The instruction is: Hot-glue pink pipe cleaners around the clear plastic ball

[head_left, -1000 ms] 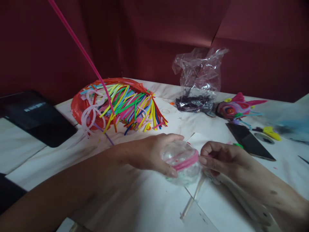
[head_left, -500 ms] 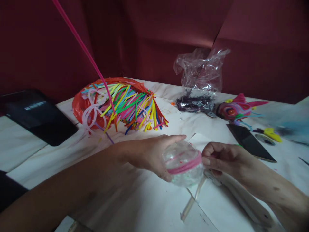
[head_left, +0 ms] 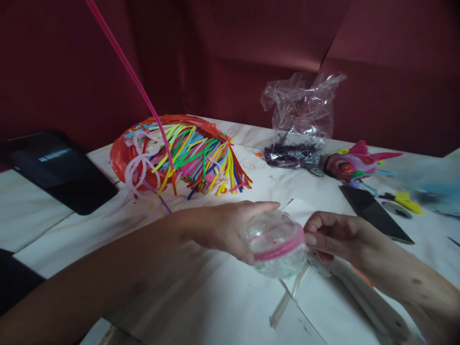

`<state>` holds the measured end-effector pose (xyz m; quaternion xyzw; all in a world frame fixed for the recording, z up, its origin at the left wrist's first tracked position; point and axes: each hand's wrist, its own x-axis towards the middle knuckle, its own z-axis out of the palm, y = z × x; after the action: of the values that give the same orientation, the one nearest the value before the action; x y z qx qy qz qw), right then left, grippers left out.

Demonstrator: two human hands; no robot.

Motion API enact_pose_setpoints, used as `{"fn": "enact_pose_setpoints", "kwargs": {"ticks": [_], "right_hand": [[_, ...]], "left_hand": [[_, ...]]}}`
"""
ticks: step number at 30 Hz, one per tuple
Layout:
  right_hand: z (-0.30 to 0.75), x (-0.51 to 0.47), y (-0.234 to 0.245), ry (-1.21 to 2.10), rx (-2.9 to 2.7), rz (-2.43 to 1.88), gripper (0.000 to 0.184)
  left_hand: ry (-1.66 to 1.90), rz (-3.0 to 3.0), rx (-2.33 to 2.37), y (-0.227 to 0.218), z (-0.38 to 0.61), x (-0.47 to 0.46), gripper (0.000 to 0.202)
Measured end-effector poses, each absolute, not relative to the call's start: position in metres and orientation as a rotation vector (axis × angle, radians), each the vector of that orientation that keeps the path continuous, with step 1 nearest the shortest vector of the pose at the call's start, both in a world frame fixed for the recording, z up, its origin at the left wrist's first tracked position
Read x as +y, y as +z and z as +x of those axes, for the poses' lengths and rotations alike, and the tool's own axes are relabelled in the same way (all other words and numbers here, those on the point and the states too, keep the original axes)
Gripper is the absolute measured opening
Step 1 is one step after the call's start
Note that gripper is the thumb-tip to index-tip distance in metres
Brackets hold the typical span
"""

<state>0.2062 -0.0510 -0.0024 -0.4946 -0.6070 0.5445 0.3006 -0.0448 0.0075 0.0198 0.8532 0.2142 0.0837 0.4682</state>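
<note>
My left hand [head_left: 228,232] is wrapped round the left side of a clear, rounded plastic piece [head_left: 276,266], holding it above the white tabletop. A band of pink pipe cleaner [head_left: 282,248] circles its middle. At the right end of that band, my right hand [head_left: 332,237] is closed in a pinch, thumb against fingers; the strand between the fingertips is mostly hidden. Beneath my right hand and wrist lies a pale glue gun [head_left: 366,297]. A whitish glue stick [head_left: 280,311] shows below the plastic piece.
Behind my left hand, a red bag [head_left: 120,160] spills colourful pipe cleaners [head_left: 201,158]. A dark phone [head_left: 64,172] is at left. A clear bag of dark strands [head_left: 294,153], a pink decorated figure [head_left: 354,165], a black flat object [head_left: 375,213] and a tape roll [head_left: 396,209] sit at right.
The view has shifted slightly. The plastic piece is tilted a little differently, and both hands keep nearly the same positions on it.
</note>
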Motion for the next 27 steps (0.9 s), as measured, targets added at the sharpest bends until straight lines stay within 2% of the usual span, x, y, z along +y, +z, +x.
{"fn": "enact_pose_setpoints", "kwargs": {"ticks": [13, 19, 24, 27], "right_hand": [[0.207, -0.051, -0.003, 1.441, -1.63, -1.312, 0.049], [0.204, -0.052, 0.012, 1.346, -1.694, -1.341, 0.052], [0.218, -0.061, 0.022, 1.203, -1.707, -1.318, 0.041], [0.222, -0.073, 0.023, 0.977, -1.764, -1.243, 0.031]], "left_hand": [[0.231, 2.147, 0.497, 0.016, -0.045, 0.009, 0.097], [0.23, 2.188, 0.519, 0.019, -0.044, 0.008, 0.094], [0.273, 2.173, 0.386, 0.02, -0.041, 0.008, 0.079], [0.28, 2.193, 0.417, 0.02, -0.041, 0.007, 0.081]]}}
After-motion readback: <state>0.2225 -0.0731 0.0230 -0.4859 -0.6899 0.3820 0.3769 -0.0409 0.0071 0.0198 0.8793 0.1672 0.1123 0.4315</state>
